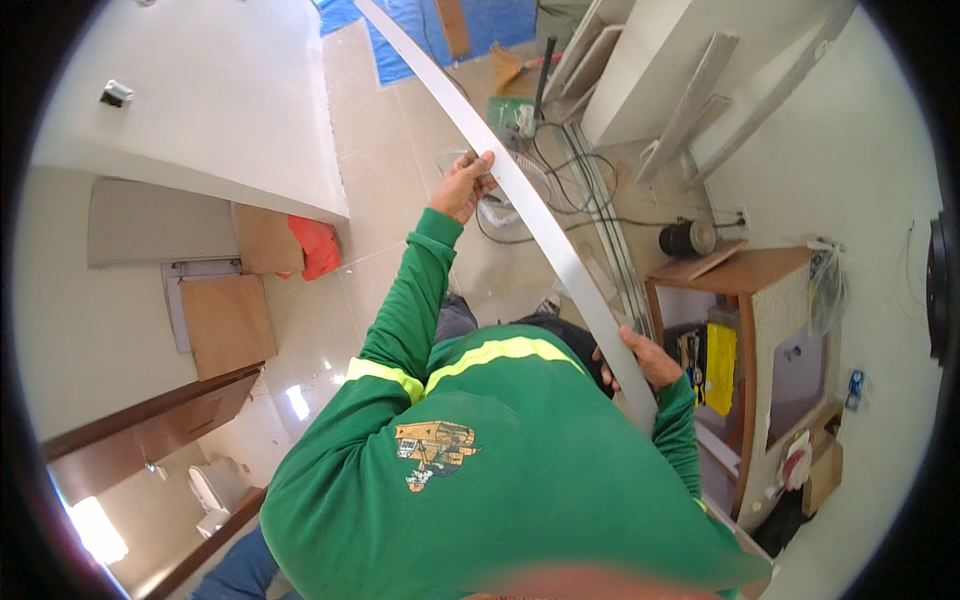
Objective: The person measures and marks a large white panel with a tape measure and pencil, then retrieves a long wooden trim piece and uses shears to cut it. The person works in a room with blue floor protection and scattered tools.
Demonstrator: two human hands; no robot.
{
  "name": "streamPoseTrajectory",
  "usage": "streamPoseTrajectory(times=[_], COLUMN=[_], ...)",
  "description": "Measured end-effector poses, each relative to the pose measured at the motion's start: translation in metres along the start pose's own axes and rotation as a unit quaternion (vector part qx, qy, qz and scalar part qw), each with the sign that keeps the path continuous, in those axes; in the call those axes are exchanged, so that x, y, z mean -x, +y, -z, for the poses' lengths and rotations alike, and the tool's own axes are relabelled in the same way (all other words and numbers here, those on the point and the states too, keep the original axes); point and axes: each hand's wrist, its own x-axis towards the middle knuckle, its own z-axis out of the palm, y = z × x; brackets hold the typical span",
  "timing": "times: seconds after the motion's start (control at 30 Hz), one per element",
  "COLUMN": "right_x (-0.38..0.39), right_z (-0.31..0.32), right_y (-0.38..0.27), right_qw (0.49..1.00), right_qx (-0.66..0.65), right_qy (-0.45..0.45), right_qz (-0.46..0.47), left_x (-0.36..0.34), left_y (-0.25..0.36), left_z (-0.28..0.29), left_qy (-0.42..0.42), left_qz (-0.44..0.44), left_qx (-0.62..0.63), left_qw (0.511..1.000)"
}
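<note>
A long, narrow white strip (545, 225), like a flat trim board, runs slantwise from the far top of the view down to my right side. My left hand (466, 186) grips its left edge around the middle, thumb on the white face and fingers curled beneath. Closer to my body, my right hand (645, 360) holds the near part by its right edge, with some fingertips showing on the other side. The strip is raised above the floor, and its near end is partly hidden by my right forearm and sleeve.
Cables (575, 205) and long metal profiles (610, 235) lie on the tiled floor. To the right stands a wooden cabinet (735, 272) with a black cylinder (688, 238) on top. Boards (690, 105) lean on the wall. Blue sheeting (395, 60) covers the far floor.
</note>
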Motion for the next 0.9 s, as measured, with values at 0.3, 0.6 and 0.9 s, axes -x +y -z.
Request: streamPoseTrajectory(times=[0.3,0.6,0.9], right_x=[-0.072,-0.149,-0.191], right_z=[-0.099,-0.212,-0.229], right_y=[-0.047,-0.104,-0.15], right_qw=[0.99,0.992,0.99], right_qx=[-0.129,-0.113,-0.14], right_qy=[0.034,0.042,0.02], right_qz=[-0.035,-0.03,-0.016], left_x=[-0.009,-0.009,-0.032], left_y=[0.056,0.151,0.194], left_z=[0.096,0.193,0.225], left_qy=[-0.084,-0.116,-0.096], left_qz=[-0.021,-0.021,-0.077], left_qx=[0.05,0.05,0.141], left_qw=[0.995,0.992,0.982])
